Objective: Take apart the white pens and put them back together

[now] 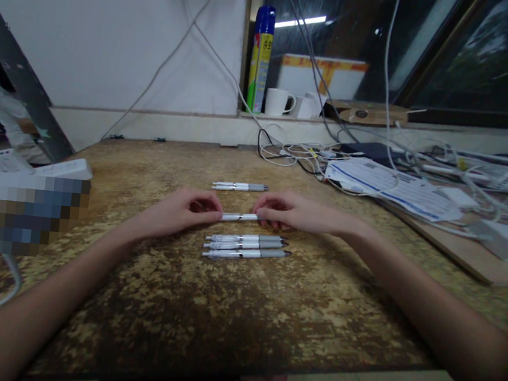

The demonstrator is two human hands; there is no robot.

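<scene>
A white pen (239, 216) lies crosswise between my two hands, just above or on the worn wooden table (242, 315); I cannot tell which. My left hand (193, 211) pinches its left end. At the other end, the fingers of my right hand (281, 210) close round it and hide the tip. Nearer to me, several white pens with grey grips (243, 253) lie side by side, tips to the right. Beyond my hands rest more pens (240, 186) of the same look, close together and parallel to the held one.
Tangled cables (293, 152), a printed sheet (393, 186) and a power strip (505, 238) crowd the right side. Another white power strip (65, 167) is at the left. A spray can (260, 59) and a white mug (278, 102) stand on the window ledge.
</scene>
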